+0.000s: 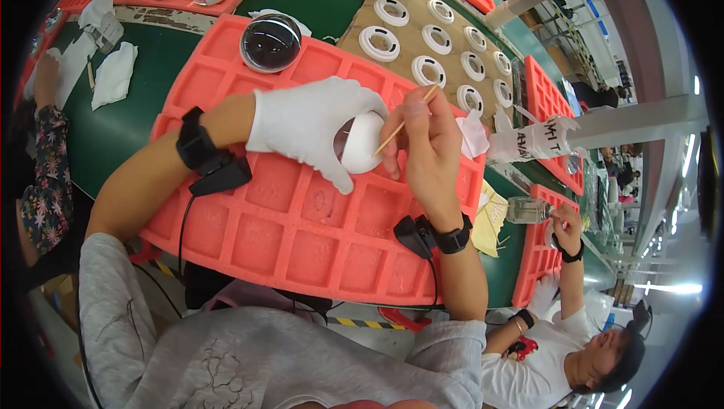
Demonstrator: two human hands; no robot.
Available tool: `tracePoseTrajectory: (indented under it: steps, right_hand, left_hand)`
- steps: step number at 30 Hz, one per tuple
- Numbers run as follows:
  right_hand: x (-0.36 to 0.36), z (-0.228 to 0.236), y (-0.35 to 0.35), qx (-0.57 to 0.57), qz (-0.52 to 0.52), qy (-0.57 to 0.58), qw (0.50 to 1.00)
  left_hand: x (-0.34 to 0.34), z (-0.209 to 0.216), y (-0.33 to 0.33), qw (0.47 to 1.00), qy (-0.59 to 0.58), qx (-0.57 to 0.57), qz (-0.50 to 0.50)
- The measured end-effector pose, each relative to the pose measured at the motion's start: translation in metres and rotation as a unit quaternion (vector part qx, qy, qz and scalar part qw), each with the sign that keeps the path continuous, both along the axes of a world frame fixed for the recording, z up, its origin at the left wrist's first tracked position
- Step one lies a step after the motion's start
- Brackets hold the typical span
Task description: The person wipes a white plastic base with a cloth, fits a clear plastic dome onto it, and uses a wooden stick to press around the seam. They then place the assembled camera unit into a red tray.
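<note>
My left hand (pixel 305 124), in a white glove, wraps around a dome cover (pixel 365 141) with a white shell and a clear part, above the red foam tray (pixel 240 207). The thumb lies along its lower side and the fingers curve over the top. Bare and closed, my right hand (pixel 431 149) pinches a thin wooden stick (pixel 397 130). The stick's lower end is at the white shell; I cannot tell whether it touches. A shiny dark dome (pixel 270 43) sits at the tray's far left corner.
White ring parts (pixel 379 44) stand in rows on a brown board (pixel 354 24) beyond the tray. A yellow cloth (pixel 490 216) lies to the right, near a glass jar (pixel 529 210) by a co-worker's hand (pixel 567 224). Another person's arm (pixel 47 92) reaches in at left, near white cloths (pixel 115 75).
</note>
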State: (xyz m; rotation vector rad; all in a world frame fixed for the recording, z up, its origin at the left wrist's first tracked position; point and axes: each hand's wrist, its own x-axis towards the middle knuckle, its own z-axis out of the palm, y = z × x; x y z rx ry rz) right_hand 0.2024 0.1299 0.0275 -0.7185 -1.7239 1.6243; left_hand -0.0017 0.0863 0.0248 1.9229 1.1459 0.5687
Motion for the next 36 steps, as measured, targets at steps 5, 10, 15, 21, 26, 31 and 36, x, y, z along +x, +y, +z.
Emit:
tracePoseTrajectory:
  steps: [5,10,15,21,26,31,36]
  right_hand:
    - [-0.005,-0.011,0.007,0.050,-0.027,0.001,0.998]
    - [-0.005,-0.012,0.002,0.120,-0.040,-0.004,0.992]
    - [-0.006,-0.017,0.004,0.279,-0.039,-0.023,0.959]
    - [-0.005,-0.017,-0.001,0.397,-0.026,-0.031,0.917]
    - [-0.012,-0.012,-0.005,0.410,0.014,-0.097,0.907]
    - [-0.012,-0.017,-0.003,0.298,-0.028,-0.069,0.952]
    - [-0.011,-0.022,0.003,0.293,-0.017,-0.032,0.955]
  left_hand:
    - [0.008,-0.018,-0.006,0.987,0.014,0.160,0.026]
    - [0.019,-0.004,-0.001,0.965,0.203,0.163,0.018]
    - [0.009,-0.025,0.000,0.988,0.069,0.119,0.065]
    - [0.002,-0.041,0.006,0.992,-0.042,0.121,0.021]
    - [0.013,-0.057,0.004,0.976,-0.164,0.137,0.044]
    - [0.018,-0.042,0.001,0.992,-0.061,0.077,0.075]
    - [0.015,-0.037,0.006,0.996,-0.034,0.068,0.041]
